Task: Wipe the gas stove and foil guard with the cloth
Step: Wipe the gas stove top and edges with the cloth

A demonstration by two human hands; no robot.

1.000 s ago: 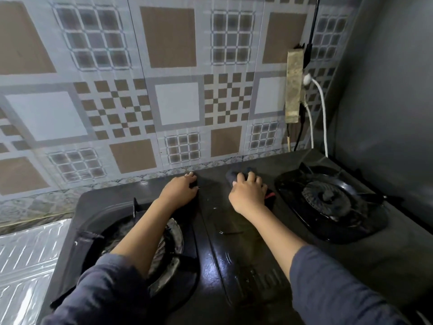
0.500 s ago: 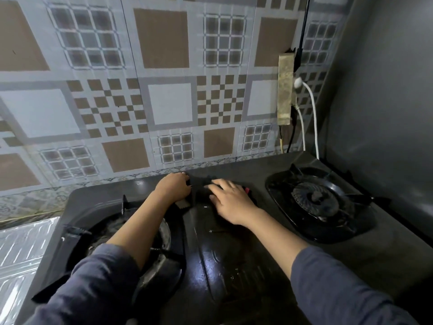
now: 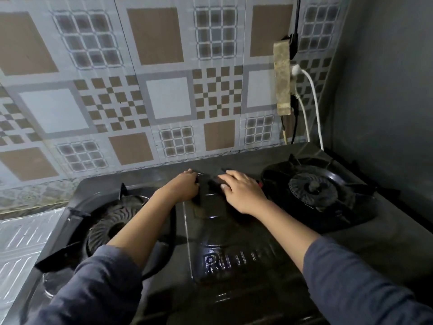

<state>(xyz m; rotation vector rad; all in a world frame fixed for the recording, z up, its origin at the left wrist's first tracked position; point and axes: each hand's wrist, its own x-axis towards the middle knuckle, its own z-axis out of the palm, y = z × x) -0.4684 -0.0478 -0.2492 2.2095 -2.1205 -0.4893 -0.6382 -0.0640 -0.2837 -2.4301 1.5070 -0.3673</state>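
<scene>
Our right hand (image 3: 243, 192) lies flat with fingers spread on a dark cloth (image 3: 216, 184), pressing it onto the middle panel of the black gas stove (image 3: 234, 254). Just left of it, our left hand (image 3: 181, 188) is curled, fingers bent against the stove top; we cannot tell whether it grips anything. The right burner (image 3: 312, 190) sits beside our right hand. The foil guard (image 3: 21, 240) lies well left of our left arm.
</scene>
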